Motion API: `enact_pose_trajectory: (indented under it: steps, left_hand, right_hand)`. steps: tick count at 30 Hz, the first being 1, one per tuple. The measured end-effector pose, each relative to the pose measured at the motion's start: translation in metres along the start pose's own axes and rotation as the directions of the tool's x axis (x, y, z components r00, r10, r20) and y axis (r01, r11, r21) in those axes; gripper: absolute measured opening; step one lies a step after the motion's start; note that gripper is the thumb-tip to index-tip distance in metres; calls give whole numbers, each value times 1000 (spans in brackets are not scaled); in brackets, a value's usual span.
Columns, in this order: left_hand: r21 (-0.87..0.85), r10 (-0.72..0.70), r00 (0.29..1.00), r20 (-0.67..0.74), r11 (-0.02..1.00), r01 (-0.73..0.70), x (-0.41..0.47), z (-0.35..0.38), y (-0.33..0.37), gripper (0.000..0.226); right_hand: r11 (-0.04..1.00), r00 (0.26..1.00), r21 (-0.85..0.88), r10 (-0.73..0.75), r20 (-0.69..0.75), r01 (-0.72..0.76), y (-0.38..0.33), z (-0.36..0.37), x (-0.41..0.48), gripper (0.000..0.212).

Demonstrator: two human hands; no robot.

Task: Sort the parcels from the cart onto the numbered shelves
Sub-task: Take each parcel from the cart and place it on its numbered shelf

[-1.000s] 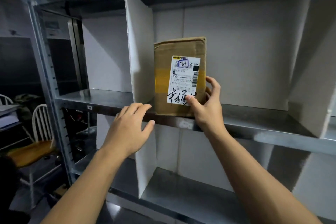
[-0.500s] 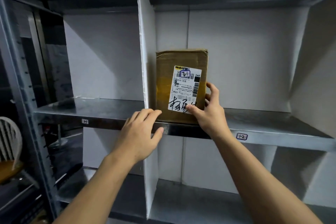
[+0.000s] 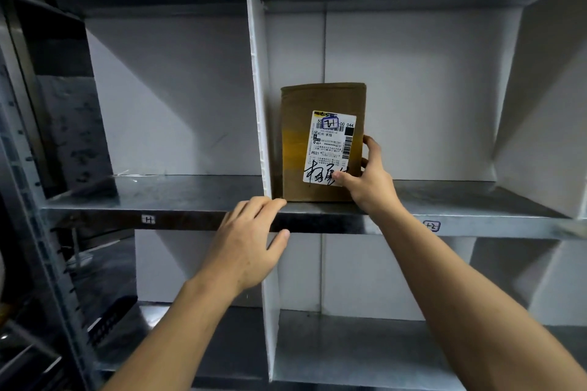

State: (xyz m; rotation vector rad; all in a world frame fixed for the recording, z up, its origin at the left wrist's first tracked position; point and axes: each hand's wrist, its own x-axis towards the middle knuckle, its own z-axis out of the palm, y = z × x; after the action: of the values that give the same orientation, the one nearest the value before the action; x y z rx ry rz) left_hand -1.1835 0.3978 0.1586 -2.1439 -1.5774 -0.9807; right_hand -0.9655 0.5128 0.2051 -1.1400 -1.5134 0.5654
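Observation:
A brown cardboard parcel point(image 3: 300, 143) with a white shipping label point(image 3: 330, 146) stands upright on the metal shelf point(image 3: 460, 209), in the compartment right of the white divider point(image 3: 257, 73). My right hand point(image 3: 370, 181) grips the parcel's lower right corner, thumb on the label and fingers behind the edge. My left hand point(image 3: 246, 241) rests empty on the shelf's front lip just left of the parcel, fingers spread. Small tags on the lip read "1-1" point(image 3: 148, 219) and "1-2" point(image 3: 431, 226).
White panels line the back and sides of each compartment. A lower shelf point(image 3: 349, 346) runs beneath, split by the same divider. A steel upright point(image 3: 41, 232) frames the rack on the left, with dark clutter beyond it.
The view has swung right and closed in on the rack; the chairs at left are gone from sight. The parcel sits slightly deeper against the divider. Both hands keep their places.

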Motion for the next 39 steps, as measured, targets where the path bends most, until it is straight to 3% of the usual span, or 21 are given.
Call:
enact_pose_trajectory:
  steps: [5,9,12,15,20,25,32,39]
  left_hand:
    - [-43,45,999,5,998,-45,-3,2,8,50]
    - [-81,95,995,17,992,-93,-9,14,24,50]
    - [-109,153,987,47,983,-148,-13,32,47,52]
    - [-151,218,971,95,968,-202,-15,53,83,52]
    - [-261,345,923,168,919,-296,-20,96,177,50]
    - [-361,504,844,180,833,-420,-29,131,311,51]
    - [-498,697,703,141,664,-558,-64,168,521,45]
    - [-594,841,521,148,497,-633,-115,206,692,49]
  right_hand:
    - [999,994,-54,-8,-106,2,-5,-6,-15,83]
    - [965,946,-175,-231,-226,194,6,-24,-58,56]
    - [837,884,-446,-431,-180,317,29,-48,-96,36]
    - [668,860,-680,-499,-107,303,55,-87,-130,29]
    - [491,963,-864,-269,-31,110,95,-184,-188,30]
    - [288,991,-950,-6,-132,-124,124,-308,-259,35]
    - [46,918,-929,182,-353,-367,138,-487,-382,40]
    - [-113,752,-795,271,-601,-595,132,-606,-500,44]
